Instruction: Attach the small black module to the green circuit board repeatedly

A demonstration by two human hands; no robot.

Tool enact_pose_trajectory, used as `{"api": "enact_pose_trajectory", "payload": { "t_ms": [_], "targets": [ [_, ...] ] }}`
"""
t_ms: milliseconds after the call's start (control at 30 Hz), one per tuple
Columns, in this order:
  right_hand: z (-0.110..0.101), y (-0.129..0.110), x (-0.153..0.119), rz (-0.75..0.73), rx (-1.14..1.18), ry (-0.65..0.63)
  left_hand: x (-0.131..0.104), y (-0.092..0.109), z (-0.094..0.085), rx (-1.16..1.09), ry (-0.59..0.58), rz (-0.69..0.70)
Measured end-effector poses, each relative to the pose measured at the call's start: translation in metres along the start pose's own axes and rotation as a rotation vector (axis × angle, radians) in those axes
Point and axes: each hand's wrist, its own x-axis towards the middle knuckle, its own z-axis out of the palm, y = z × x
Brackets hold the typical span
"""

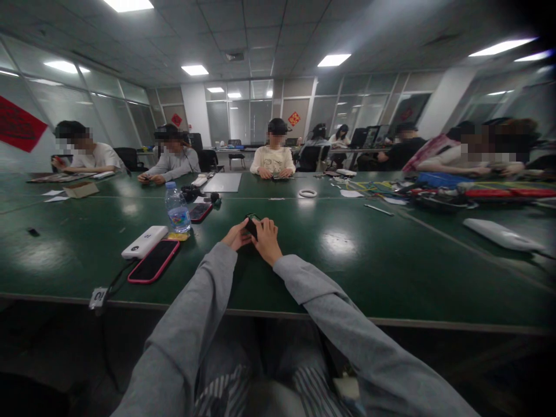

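Note:
Both of my hands meet above the green table (304, 284), in front of me. Between them is a small black object (251, 228), too small to identify. My left hand (237, 235) closes on its left side with thumb and fingers. On the other side, my right hand (267, 239) has its fingers bent and pressed on the same object. A thin dark loop, perhaps a cord, shows just beyond the fingertips.
Left of my hands lie a pink-edged phone (154, 262), a white power bank (145, 242) with a cable, a water bottle (178, 208) and another phone (200, 212). A white ring (307, 193) lies farther back. Several people sit around the table.

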Motion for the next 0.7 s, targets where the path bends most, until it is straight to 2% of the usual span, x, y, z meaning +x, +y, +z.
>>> {"api": "enact_pose_trajectory", "payload": {
  "t_ms": [133, 200, 267, 333, 367, 400, 467, 533, 567, 633, 700],
  "targets": [
    [-0.005, -0.007, 0.000, -0.141, 0.153, -0.111, 0.009, -0.005, -0.008, 0.023, 0.129, 0.022],
    [-0.010, -0.008, 0.003, -0.144, 0.284, -0.089, 0.012, -0.006, -0.012, -0.003, 0.165, 0.055],
    [-0.015, -0.005, 0.006, -0.039, 0.454, 0.032, 0.013, -0.006, -0.013, -0.025, 0.189, 0.065],
    [-0.015, 0.003, 0.010, 0.170, 0.656, 0.156, 0.012, -0.005, -0.012, -0.031, 0.189, 0.066],
    [-0.013, 0.008, 0.012, 0.303, 0.767, 0.165, 0.011, -0.004, -0.011, -0.032, 0.185, 0.075],
    [-0.010, 0.012, 0.013, 0.448, 0.887, 0.125, 0.010, -0.003, -0.011, -0.033, 0.183, 0.084],
    [-0.004, 0.019, 0.015, 0.747, 1.136, -0.075, 0.009, -0.002, -0.009, -0.049, 0.169, 0.101],
    [0.000, 0.020, 0.016, 0.936, 1.399, -0.285, 0.008, -0.001, -0.007, -0.079, 0.132, 0.118],
    [0.001, 0.018, 0.016, 0.959, 1.527, -0.360, 0.007, -0.001, -0.006, -0.096, 0.105, 0.129],
    [0.000, 0.014, 0.015, 0.912, 1.715, -0.442, 0.007, -0.001, -0.003, -0.111, 0.067, 0.145],
    [-0.001, 0.010, 0.014, 0.881, 1.773, -0.476, 0.006, -0.002, -0.001, -0.113, 0.063, 0.160]
  ]
}}
